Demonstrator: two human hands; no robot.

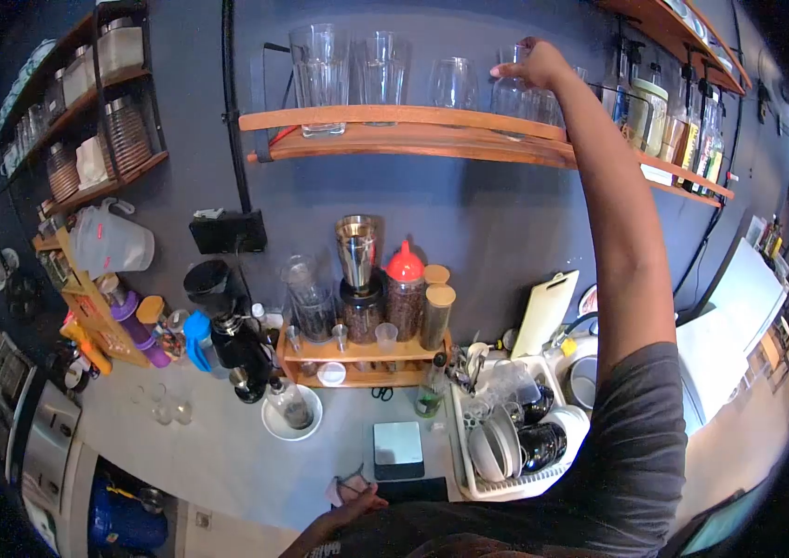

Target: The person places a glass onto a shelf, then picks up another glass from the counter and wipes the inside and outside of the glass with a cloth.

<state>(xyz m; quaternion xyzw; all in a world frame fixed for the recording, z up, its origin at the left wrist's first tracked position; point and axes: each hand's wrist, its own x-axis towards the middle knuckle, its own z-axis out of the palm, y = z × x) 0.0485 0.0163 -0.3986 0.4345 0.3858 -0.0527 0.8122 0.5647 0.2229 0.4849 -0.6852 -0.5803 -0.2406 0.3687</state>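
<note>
High on the wooden shelf (394,139), my right hand (536,67) is closed around the upper part of a clear glass (510,98), which still stands behind the shelf's front rail. A short stemless glass (453,84) is to its left, and two tall glasses (321,79) stand farther left. Down at the counter's front edge, my left hand (364,502) has its fingers curled at a crumpled pinkish cloth (348,487) with a dark strip. Close by lies a small scale (398,448) with a pale top.
A dish rack (474,485) with bowls and cups stands at right. At the back, a wooden stand (367,351) bears jars and a metal shaker. A black grinder (230,325), a white bowl (313,431) holding a bottle and several small glasses (162,406) are to the left.
</note>
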